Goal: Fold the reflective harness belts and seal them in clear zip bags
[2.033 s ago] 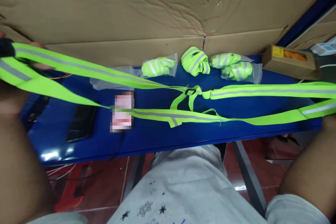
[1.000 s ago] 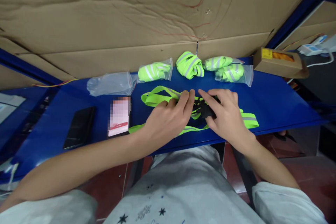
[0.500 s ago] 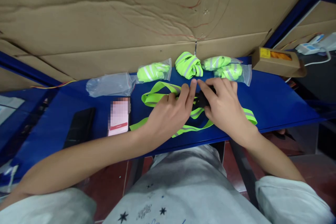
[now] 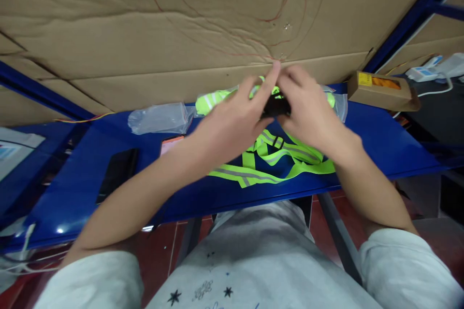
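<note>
My left hand (image 4: 237, 116) and my right hand (image 4: 308, 108) are close together above the table, closed on a black buckle (image 4: 277, 107). The fingers cover most of the buckle and smear slightly with motion. Below them a neon yellow-green reflective strap (image 4: 261, 174) with a grey stripe lies in loose loops on the blue table (image 4: 369, 140). A small black slider (image 4: 278, 142) sits on the strap. Behind my left hand a bagged reflective strap (image 4: 213, 100) is partly hidden, and other yellow-green straps behind the hands show only in pieces.
An empty clear plastic bag (image 4: 157, 118) lies at the back left. A phone (image 4: 172, 144) is half covered by my left forearm, beside a dark flat object (image 4: 118, 171). At the back right stands an open brown box (image 4: 380, 91). Cardboard (image 4: 203, 34) walls off the rear.
Both hands have lifted and moved towards the back with the black buckle between them. The strap has shifted into new loops, showing the slider. The view has also shifted a little.
</note>
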The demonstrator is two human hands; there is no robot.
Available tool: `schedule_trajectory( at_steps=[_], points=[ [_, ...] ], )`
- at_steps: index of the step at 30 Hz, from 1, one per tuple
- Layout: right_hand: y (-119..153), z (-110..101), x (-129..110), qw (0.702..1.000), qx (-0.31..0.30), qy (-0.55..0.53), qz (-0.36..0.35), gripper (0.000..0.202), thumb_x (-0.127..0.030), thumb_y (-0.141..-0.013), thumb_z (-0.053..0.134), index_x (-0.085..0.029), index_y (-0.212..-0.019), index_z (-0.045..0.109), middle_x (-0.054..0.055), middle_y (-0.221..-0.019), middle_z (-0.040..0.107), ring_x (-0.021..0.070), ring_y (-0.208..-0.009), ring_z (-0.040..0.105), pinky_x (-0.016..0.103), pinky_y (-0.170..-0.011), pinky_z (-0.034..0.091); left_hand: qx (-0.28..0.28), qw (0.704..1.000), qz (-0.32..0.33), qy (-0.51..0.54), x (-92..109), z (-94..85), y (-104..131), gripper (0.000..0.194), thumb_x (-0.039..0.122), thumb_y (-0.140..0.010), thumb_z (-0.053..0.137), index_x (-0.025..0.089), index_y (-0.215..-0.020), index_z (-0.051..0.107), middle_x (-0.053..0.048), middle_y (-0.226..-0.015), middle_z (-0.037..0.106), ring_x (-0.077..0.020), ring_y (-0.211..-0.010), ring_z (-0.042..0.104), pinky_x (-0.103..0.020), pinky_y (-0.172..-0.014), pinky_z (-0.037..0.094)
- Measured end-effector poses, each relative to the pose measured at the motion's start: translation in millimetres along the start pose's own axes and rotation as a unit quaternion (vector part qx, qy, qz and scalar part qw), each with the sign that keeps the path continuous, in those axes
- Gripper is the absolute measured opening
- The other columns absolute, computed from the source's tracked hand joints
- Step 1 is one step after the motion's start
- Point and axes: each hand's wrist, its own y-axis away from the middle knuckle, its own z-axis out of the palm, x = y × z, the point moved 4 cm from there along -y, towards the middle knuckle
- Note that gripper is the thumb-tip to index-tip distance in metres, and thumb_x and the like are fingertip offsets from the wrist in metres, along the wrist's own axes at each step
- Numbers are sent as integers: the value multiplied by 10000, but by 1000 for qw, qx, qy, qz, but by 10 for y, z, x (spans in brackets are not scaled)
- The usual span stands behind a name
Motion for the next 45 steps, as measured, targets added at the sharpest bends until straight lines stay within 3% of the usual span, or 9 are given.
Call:
schedule_trajectory(
  at_steps=[3, 6, 11, 18, 24, 27, 32, 38, 45],
  points=[
    [-231, -347, 190, 991, 53, -119, 8, 510, -59, -809, 649, -209, -1297, 659, 78, -1180, 704, 269, -1080, 677, 467, -985, 534, 78, 991, 18, 110, -238, -456, -177, 714, 404, -978, 731, 206, -1600, 443, -164, -1535, 500, -315, -1314, 609, -441, -1094, 550],
    [-393, -636, 282, 963, 114, -240, 32, 415, -115, -809, 710, -194, -1216, 718, 50, -1061, 732, 214, -935, 691, 391, -890, 548, 131, 967, 21, 217, -362, -693, -346, 690, 434, -941, 777, 158, -1522, 528, -142, -1560, 505, -305, -1399, 547, -454, -1192, 461],
    [-504, -733, 254, 935, 144, -320, 48, 478, -120, -772, 760, -278, -1217, 687, 26, -1226, 685, 180, -890, 646, 362, -852, 553, 32, 827, 43, 560, -231, -355, -647, 574, 322, -828, 874, 163, -1330, 646, -74, -1155, 752, -329, -1175, 723, -443, -999, 602],
    [-687, -359, 657, 880, -6, -475, 6, 1048, -434, -566, 978, -280, -1477, 484, 73, -1564, 496, 218, -1235, 591, 386, -945, 553, 75, 713, -66, 694, -482, 12, -779, 245, 154, -919, 657, 138, -1160, 698, -61, -999, 769, -180, -855, 771, -322, -810, 643],
    [-738, 39, 666, 818, -106, -557, 98, 608, -571, -634, 930, -232, -1083, 702, 57, -993, 730, 246, -969, 690, 408, -771, 577, 107, 738, -29, 666, -724, 154, -795, 298, 349, -992, 664, 200, -1249, 695, -59, -1212, 774, -201, -1029, 740, -422, -940, 635],
    [-790, 147, 667, 815, -42, -564, 124, 484, -508, -592, 956, -230, -910, 720, 42, -878, 727, 225, -847, 686, 393, -728, 575, 138, 739, -39, 658, -724, 256, -819, 349, 412, -952, 749, 183, -1210, 692, -54, -1206, 776, -208, -1077, 726, -463, -991, 620],
    [-855, 139, 712, 807, 114, -567, 119, 388, -437, -607, 943, -258, -876, 728, -12, -827, 722, 193, -773, 671, 401, -793, 574, 180, 704, -54, 685, -634, 299, -840, 265, 226, -855, 829, 131, -1069, 708, -70, -1095, 772, -244, -1129, 746, -393, -1018, 599],
    [-796, -67, 495, 870, 149, -457, 109, 446, -647, -691, 877, -316, -913, 676, -1, -861, 725, 263, -1081, 592, 446, -921, 501, 130, 706, -20, 696, -505, 234, -790, 251, 191, -874, 800, 184, -1109, 713, -6, -1088, 756, -256, -1200, 728, -398, -1023, 600],
    [-817, -112, 385, 904, 180, -380, 74, 453, -704, -727, 834, -320, -893, 659, 5, -1010, 730, 247, -1104, 554, 454, -1003, 481, 221, 750, -41, 622, -499, 191, -812, 508, 218, -811, 856, 213, -1286, 675, -50, -1237, 742, -296, -1364, 621, -445, -1090, 563]
  ],
)
